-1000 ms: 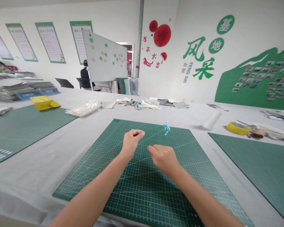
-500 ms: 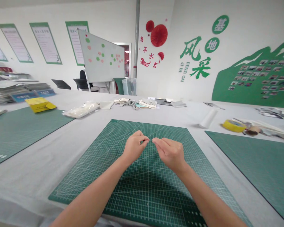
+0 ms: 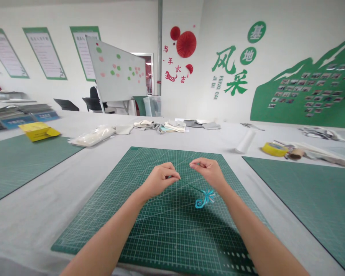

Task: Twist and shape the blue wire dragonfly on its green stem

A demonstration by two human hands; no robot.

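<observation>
Over the green cutting mat (image 3: 149, 214), my left hand (image 3: 161, 180) is closed in a pinch. A small bright-blue ornament (image 3: 208, 196), with a curl at one end and loops with pale specks, shows below my right hand. From it a thin dark-green stem (image 3: 194, 188) slants up toward my left fingertips, which appear to hold its end; the last stretch is too fine to make out. My right hand (image 3: 209, 171) is also pinched, a little higher and to the right, apart from the left. Whether a fine strand is between its fingers cannot be seen.
More cutting mats lie at left (image 3: 23, 165) and right (image 3: 301, 191). Farther back are a yellow packet (image 3: 38, 131), a clear plastic bag (image 3: 93, 136), fabric scraps (image 3: 174, 125), a white roll (image 3: 246, 141), yellow tape (image 3: 274, 149) and a cardboard tube (image 3: 296, 154).
My hands have moved apart, the right one rising and the left one lowering slightly. The blue ornament and its stem now show; before, they were out of sight. The view has turned slightly right.
</observation>
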